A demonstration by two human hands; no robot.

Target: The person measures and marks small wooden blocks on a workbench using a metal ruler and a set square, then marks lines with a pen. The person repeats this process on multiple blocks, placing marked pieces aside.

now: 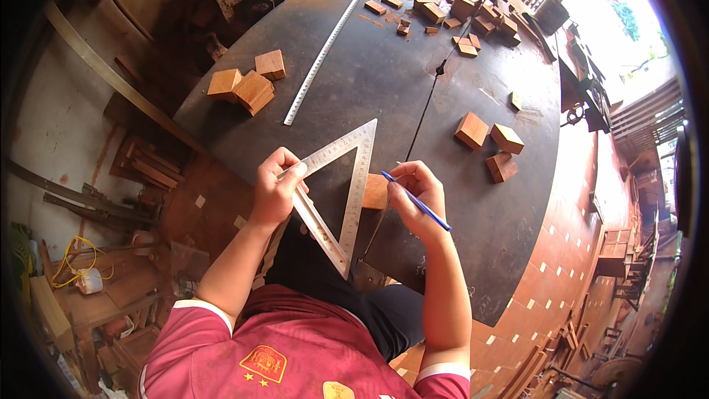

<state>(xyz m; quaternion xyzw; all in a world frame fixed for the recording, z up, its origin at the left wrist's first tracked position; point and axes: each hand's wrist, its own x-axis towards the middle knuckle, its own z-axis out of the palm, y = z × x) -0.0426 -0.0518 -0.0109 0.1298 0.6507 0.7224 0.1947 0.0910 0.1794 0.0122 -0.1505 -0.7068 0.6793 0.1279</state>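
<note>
My left hand [275, 188] is closed on one side of a silver metal triangle square [354, 203] with ruled markings. One long edge of the square lies along a reddish-brown wooden block [375, 191] on the dark table. My right hand [418, 196] pinches a blue pen [422, 207], close to the block's right side. The fingers partly cover that side, so I cannot tell whether the pen touches the wood.
A steel ruler [325, 55] lies on the dark table [399, 96], left of a dark seam. Three blocks [253, 91] sit at the left edge, three more [471, 131] at the right. Several wooden offcuts [465, 6] pile up at the far end.
</note>
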